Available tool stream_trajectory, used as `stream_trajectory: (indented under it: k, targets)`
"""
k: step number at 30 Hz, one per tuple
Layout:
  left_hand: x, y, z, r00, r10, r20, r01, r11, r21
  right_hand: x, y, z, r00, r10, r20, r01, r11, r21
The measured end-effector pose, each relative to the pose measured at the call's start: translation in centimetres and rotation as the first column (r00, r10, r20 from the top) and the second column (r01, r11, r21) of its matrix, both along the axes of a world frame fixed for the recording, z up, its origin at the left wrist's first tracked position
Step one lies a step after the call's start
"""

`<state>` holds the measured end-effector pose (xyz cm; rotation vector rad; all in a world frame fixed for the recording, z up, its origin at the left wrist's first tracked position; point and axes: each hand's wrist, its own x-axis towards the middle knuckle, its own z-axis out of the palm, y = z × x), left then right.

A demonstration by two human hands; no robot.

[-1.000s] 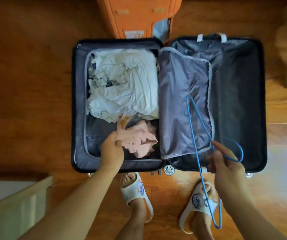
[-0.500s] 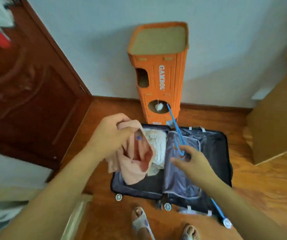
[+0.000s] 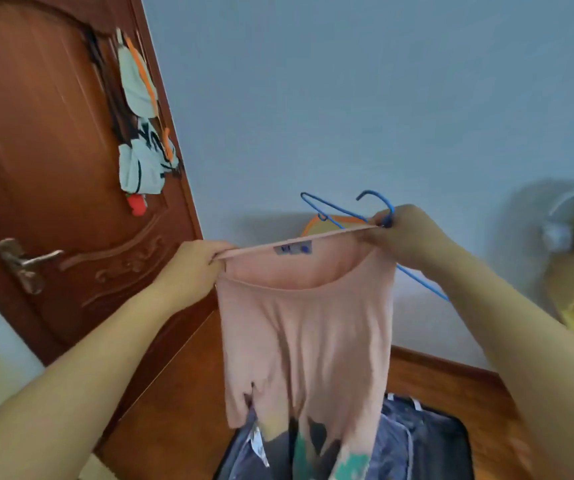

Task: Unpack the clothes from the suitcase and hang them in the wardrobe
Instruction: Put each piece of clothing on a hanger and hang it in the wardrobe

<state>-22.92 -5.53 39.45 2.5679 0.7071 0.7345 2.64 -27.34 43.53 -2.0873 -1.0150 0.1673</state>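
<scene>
Wooden door is standing beyond the left hand's knuckles, small bags hanging on it. Below both sets of fingers the dark suitcase is lying open. Between the hands a pink top is hanging, neckline stretched taut. The left hand is pinching one end of the neckline; the right hand is gripping the other end together with a blue hanger, whose hook is sticking up above its fingers.
</scene>
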Motion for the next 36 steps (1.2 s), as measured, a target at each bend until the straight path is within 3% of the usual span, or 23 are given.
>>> stream_trajectory:
  k: [4,11,13,15,17,19,21,24,29,32,36]
  targets:
    - [0.6,-2.8,-2.0,0.996,-0.064,0.059,0.045,0.957,0.287,-0.1,-2.5,2.4,0.996,0.023,-0.083,-0.016,0.996,0.089]
    - [1.9,-8.2,0.6,0.914,-0.405,0.025,0.362,0.842,0.4,3.0,-6.4,2.0,0.985,-0.102,-0.139,0.114,0.99,0.081]
    - [2.6,-8.5,1.0,0.966,-0.259,-0.003,0.236,0.878,0.416,3.4,-7.4,1.5,0.984,-0.105,-0.146,0.117,0.99,0.077]
    - [3.5,-8.6,1.0,0.998,0.038,-0.05,-0.012,0.895,0.446,3.5,-8.4,0.7,0.984,-0.091,-0.156,0.102,0.993,0.065]
    - [4.6,-9.2,0.3,0.979,0.185,-0.086,-0.154,0.945,0.287,3.6,-9.5,-0.9,0.985,-0.073,-0.154,0.081,0.996,0.046]
    - [6.0,-10.3,-1.0,0.989,0.151,-0.01,-0.15,0.987,0.056,3.7,-10.4,-3.2,0.983,-0.076,-0.165,0.079,0.997,0.013]
    - [7.7,-11.2,-2.4,0.995,0.101,0.019,-0.1,0.994,-0.042,4.0,-11.3,-6.1,0.968,-0.089,-0.235,0.092,0.996,0.002]
    - [10.0,-12.4,-3.8,0.976,-0.017,-0.219,-0.003,0.996,-0.092,4.3,-12.7,-10.0,0.965,-0.054,-0.257,0.042,0.998,-0.055]
    - [13.0,-13.1,-3.9,0.782,-0.094,-0.616,0.082,0.995,-0.047,4.5,-15.7,-11.7,0.957,-0.061,-0.285,0.082,0.995,0.064]
    - [13.6,-13.3,-3.7,0.697,-0.084,-0.712,0.091,0.995,-0.029,3.3,-17.9,-9.8,0.983,-0.132,-0.132,0.144,0.986,0.087]
    - [13.6,-13.8,-3.5,0.662,-0.084,-0.745,0.108,0.994,-0.016,0.4,-20.6,-7.3,0.997,-0.052,-0.065,0.048,0.997,-0.063]
